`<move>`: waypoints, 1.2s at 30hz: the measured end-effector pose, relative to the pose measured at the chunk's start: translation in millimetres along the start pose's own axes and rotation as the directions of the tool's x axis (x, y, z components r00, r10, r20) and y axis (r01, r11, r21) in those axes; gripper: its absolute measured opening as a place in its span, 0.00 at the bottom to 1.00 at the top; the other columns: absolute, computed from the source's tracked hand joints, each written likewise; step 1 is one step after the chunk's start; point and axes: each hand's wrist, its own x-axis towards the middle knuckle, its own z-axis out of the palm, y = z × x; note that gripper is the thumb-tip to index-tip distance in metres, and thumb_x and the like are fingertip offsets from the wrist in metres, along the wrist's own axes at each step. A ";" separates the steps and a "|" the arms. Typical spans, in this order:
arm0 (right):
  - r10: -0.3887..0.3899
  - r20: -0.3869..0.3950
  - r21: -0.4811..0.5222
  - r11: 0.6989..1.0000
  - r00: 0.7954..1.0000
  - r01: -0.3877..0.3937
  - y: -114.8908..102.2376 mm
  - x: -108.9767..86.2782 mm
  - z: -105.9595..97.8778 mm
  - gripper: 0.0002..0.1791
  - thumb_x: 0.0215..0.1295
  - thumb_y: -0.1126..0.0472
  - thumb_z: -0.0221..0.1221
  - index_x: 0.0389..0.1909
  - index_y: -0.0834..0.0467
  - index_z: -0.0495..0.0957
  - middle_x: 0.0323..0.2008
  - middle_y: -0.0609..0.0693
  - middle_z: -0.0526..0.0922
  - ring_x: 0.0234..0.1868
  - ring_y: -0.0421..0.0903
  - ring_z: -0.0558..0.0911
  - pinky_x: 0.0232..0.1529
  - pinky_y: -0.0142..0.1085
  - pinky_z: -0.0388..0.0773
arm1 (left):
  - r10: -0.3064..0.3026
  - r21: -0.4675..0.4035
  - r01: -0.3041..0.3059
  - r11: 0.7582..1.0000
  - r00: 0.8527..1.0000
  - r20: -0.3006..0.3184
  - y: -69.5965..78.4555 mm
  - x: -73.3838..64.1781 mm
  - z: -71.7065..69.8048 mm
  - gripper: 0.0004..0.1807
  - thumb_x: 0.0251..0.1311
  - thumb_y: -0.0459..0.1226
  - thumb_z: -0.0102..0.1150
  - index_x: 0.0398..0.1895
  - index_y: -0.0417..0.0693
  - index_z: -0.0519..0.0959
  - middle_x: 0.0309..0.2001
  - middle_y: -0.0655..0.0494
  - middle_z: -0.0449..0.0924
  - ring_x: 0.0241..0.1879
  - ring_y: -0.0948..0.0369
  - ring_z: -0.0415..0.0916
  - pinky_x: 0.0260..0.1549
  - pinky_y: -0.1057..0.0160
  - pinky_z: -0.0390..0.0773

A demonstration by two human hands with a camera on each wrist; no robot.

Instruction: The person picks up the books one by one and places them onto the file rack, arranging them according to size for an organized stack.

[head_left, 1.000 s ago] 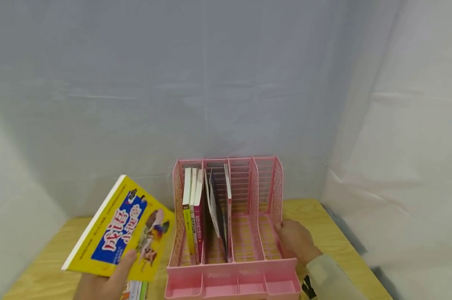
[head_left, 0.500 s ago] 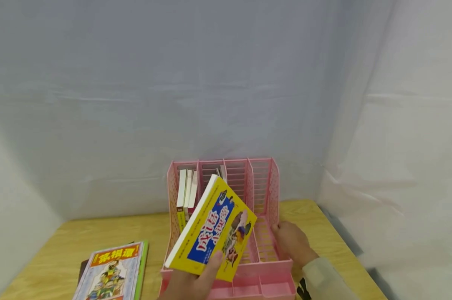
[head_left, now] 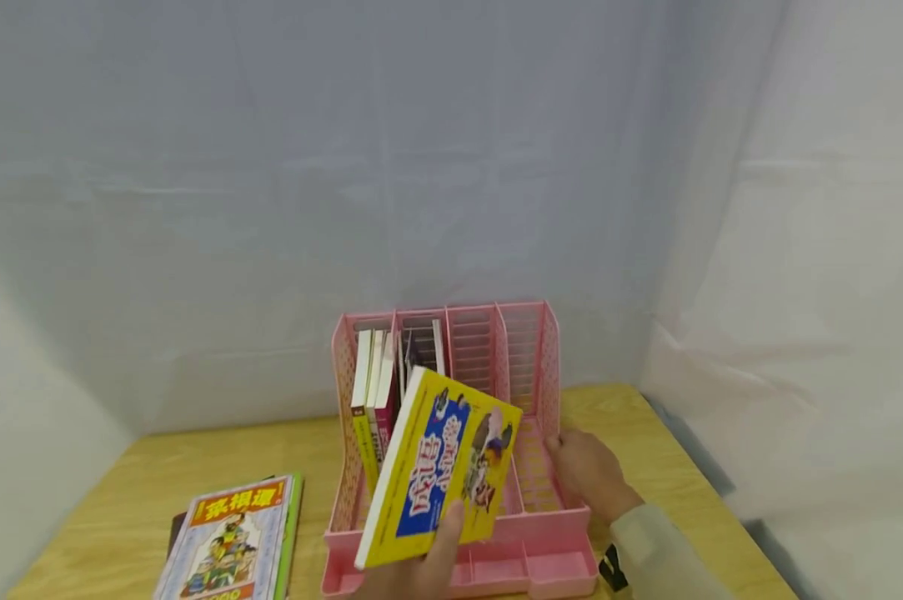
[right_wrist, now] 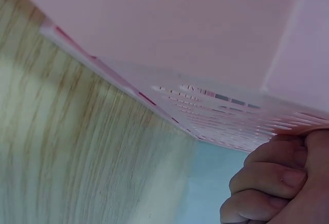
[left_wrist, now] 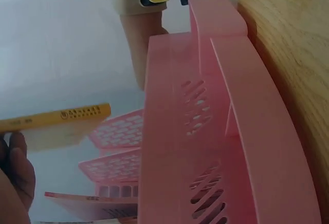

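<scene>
A yellow book (head_left: pixel 398 533) with a blue title panel is pinched in my left hand (head_left: pixel 424 575), thumb across its front cover. It is held tilted in front of the pink file organizer (head_left: pixel 526 525), overlapping the second and third compartments in the head view. From the left wrist, the book's spine (left_wrist: pixel 56 117) appears apart from the organizer's dividers. My right hand (head_left: pixel 589 471) grips the organizer's right side wall; in the right wrist view its curled fingers (right_wrist: pixel 267 178) lie against the slotted pink side.
Several books (head_left: pixel 374 375) stand in the leftmost compartment, and thin ones (head_left: pixel 438 346) lean in the second. Left of the organizer, a comic-style book (head_left: pixel 226 533) lies on others on the wooden table (head_left: pixel 151 467). White sheeting (head_left: pixel 451 167) hangs behind and at both sides.
My left hand has carried the yellow book from the left side to the front of the organizer, uncovering the stack on the table. My right hand stays on the side wall.
</scene>
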 end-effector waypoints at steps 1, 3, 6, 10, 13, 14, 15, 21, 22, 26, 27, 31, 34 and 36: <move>-0.003 0.001 0.006 1.000 1.000 0.003 0.4 0.9 -0.3 0.25 0.83 0.51 0.44 0.23 0.55 0.73 0.22 0.51 0.74 0.25 0.47 0.74 0.30 0.45 0.74 | 0.103 -0.004 -0.103 0.995 0.992 0.073 -10.8 9.0 -2.3 0.33 0.65 0.25 0.64 0.72 0.45 0.66 0.57 0.46 0.82 0.47 0.56 0.86 0.41 0.62 0.87; -0.004 0.000 0.016 1.000 1.000 0.004 0.2 2.8 0.2 0.25 0.83 0.51 0.43 0.23 0.55 0.73 0.22 0.50 0.74 0.25 0.47 0.73 0.31 0.45 0.74 | 0.117 0.076 -0.133 0.988 0.976 0.185 -23.9 23.9 -1.7 0.29 0.72 0.30 0.59 0.73 0.50 0.65 0.58 0.45 0.81 0.46 0.55 0.86 0.40 0.63 0.86; 0.030 0.012 0.044 0.999 0.999 -0.030 -1.0 6.8 0.7 0.25 0.83 0.49 0.42 0.24 0.54 0.74 0.23 0.51 0.75 0.26 0.47 0.73 0.34 0.46 0.74 | 0.032 0.278 -0.083 0.957 0.983 0.182 -34.7 38.3 8.1 0.20 0.73 0.37 0.59 0.62 0.36 0.75 0.49 0.41 0.87 0.32 0.60 0.86 0.24 0.68 0.83; 0.065 0.019 0.073 0.995 0.998 -0.066 0.1 8.5 -0.5 0.24 0.82 0.49 0.42 0.26 0.54 0.75 0.25 0.51 0.76 0.27 0.48 0.73 0.35 0.46 0.75 | -0.161 0.499 -0.021 0.866 0.934 0.319 -42.2 48.2 19.0 0.17 0.74 0.46 0.55 0.46 0.39 0.79 0.28 0.44 0.84 0.16 0.61 0.75 0.11 0.65 0.72; 0.060 0.019 0.083 0.995 0.998 -0.062 2.0 7.6 -0.9 0.24 0.82 0.50 0.42 0.25 0.55 0.74 0.24 0.51 0.75 0.26 0.47 0.73 0.34 0.45 0.75 | -0.161 0.557 -0.115 0.822 0.892 0.422 -47.9 51.3 25.0 0.15 0.73 0.46 0.56 0.44 0.42 0.78 0.25 0.49 0.81 0.20 0.54 0.79 0.16 0.58 0.77; 0.056 0.020 0.085 0.995 0.998 -0.057 2.3 6.9 -1.0 0.24 0.82 0.51 0.42 0.24 0.55 0.73 0.23 0.51 0.74 0.26 0.47 0.73 0.33 0.44 0.74 | -0.137 0.558 -0.155 0.815 0.884 0.447 -49.2 51.7 26.3 0.14 0.71 0.45 0.58 0.46 0.43 0.78 0.27 0.49 0.83 0.22 0.53 0.82 0.19 0.56 0.79; 0.051 0.018 0.091 0.994 0.999 -0.052 2.7 6.0 -1.0 0.25 0.83 0.51 0.42 0.24 0.55 0.72 0.22 0.51 0.73 0.25 0.47 0.72 0.32 0.44 0.74 | -0.118 0.560 -0.194 0.805 0.874 0.472 -50.4 52.0 27.5 0.13 0.70 0.44 0.60 0.45 0.43 0.79 0.27 0.51 0.83 0.24 0.54 0.83 0.21 0.56 0.81; 0.064 0.016 0.095 0.993 0.998 -0.065 4.3 0.9 0.8 0.25 0.83 0.50 0.42 0.22 0.54 0.71 0.21 0.50 0.73 0.25 0.47 0.72 0.34 0.45 0.74 | -0.123 0.562 -0.250 0.788 0.830 0.543 -48.5 54.8 29.7 0.24 0.61 0.49 0.65 0.54 0.43 0.79 0.16 0.65 0.69 0.16 0.66 0.68 0.18 0.63 0.72; 0.066 0.014 0.091 0.994 0.998 -0.067 4.2 0.6 1.1 0.25 0.83 0.50 0.42 0.22 0.54 0.72 0.22 0.51 0.73 0.26 0.47 0.73 0.35 0.46 0.75 | -0.138 0.559 -0.237 0.794 0.826 0.546 -46.6 56.0 30.0 0.30 0.61 0.51 0.65 0.60 0.42 0.77 0.14 0.67 0.67 0.14 0.67 0.65 0.16 0.64 0.70; 0.071 -0.001 0.094 0.993 0.997 -0.070 3.3 0.6 1.5 0.25 0.82 0.51 0.42 0.22 0.54 0.72 0.24 0.51 0.74 0.27 0.48 0.73 0.35 0.47 0.75 | -0.190 0.501 -0.186 0.845 0.772 0.606 -37.2 63.6 32.2 0.41 0.66 0.48 0.60 0.78 0.39 0.60 0.10 0.68 0.62 0.08 0.70 0.55 0.07 0.70 0.60; 0.070 -0.004 0.092 0.993 0.998 -0.069 3.2 0.8 2.0 0.25 0.82 0.51 0.42 0.22 0.54 0.72 0.24 0.51 0.74 0.27 0.48 0.73 0.36 0.47 0.75 | -0.202 0.480 -0.165 0.861 0.755 0.623 -35.4 65.7 32.7 0.41 0.68 0.45 0.59 0.79 0.39 0.56 0.10 0.67 0.61 0.07 0.70 0.53 0.07 0.71 0.58; 0.079 -0.001 0.108 0.991 0.997 -0.078 3.6 0.8 3.7 0.25 0.83 0.51 0.42 0.22 0.54 0.72 0.22 0.51 0.73 0.26 0.47 0.73 0.36 0.47 0.76 | -0.195 0.466 -0.135 0.875 0.781 0.593 -34.9 72.3 35.6 0.39 0.70 0.37 0.54 0.81 0.40 0.52 0.10 0.65 0.62 0.07 0.69 0.54 0.07 0.71 0.57; 0.085 0.015 0.127 0.988 0.996 -0.086 4.2 0.7 4.0 0.25 0.83 0.50 0.42 0.23 0.54 0.72 0.21 0.50 0.73 0.25 0.47 0.74 0.36 0.46 0.76 | -0.114 0.532 -0.190 0.825 0.867 0.485 -41.2 75.3 37.7 0.40 0.72 0.36 0.56 0.81 0.38 0.51 0.09 0.64 0.61 0.07 0.69 0.52 0.07 0.72 0.56; 0.080 0.018 0.120 0.989 0.997 -0.082 4.8 0.8 2.7 0.25 0.83 0.50 0.42 0.22 0.54 0.72 0.22 0.50 0.73 0.25 0.46 0.73 0.36 0.46 0.76 | -0.062 0.582 -0.224 0.782 0.901 0.430 -46.3 76.7 39.1 0.40 0.73 0.37 0.58 0.80 0.34 0.51 0.08 0.64 0.60 0.06 0.70 0.50 0.07 0.73 0.53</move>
